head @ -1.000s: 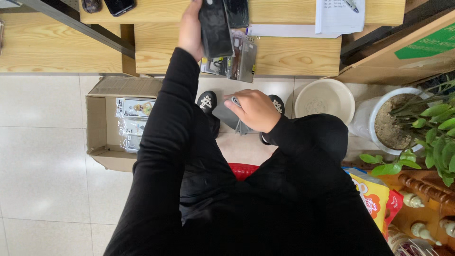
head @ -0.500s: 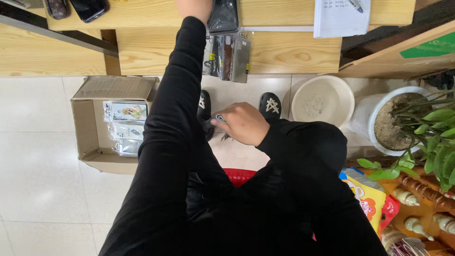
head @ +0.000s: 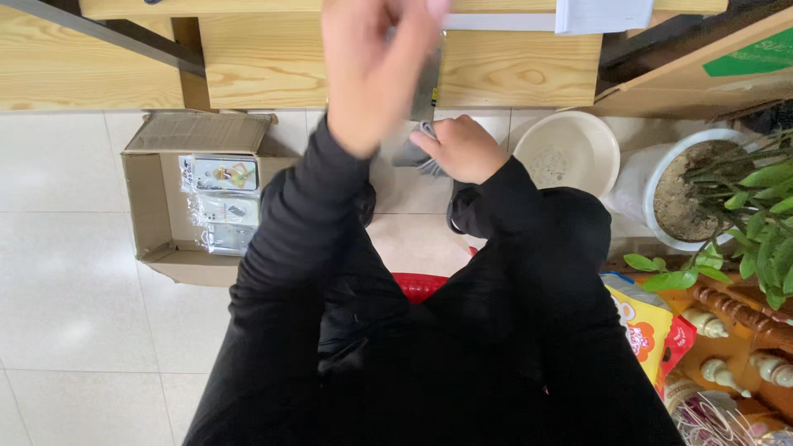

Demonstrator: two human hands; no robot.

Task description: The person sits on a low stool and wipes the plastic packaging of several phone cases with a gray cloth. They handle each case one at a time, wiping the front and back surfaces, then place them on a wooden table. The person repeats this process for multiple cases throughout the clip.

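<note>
A small grey, flat object (head: 417,153) sits clutched in the right hand (head: 462,149), held low above the tiled floor. Its shape is largely hidden. It lies just below the wooden bench (head: 248,58) edge.

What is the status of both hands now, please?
Left hand raised, fingers curled, apparently empty. Right hand gripping grey item. Cardboard box on floor, left.

The right hand (head: 462,149) closes its grip on a grey item (head: 415,154), perhaps a packet; left hand (head: 372,70) raised, blurred.
</note>
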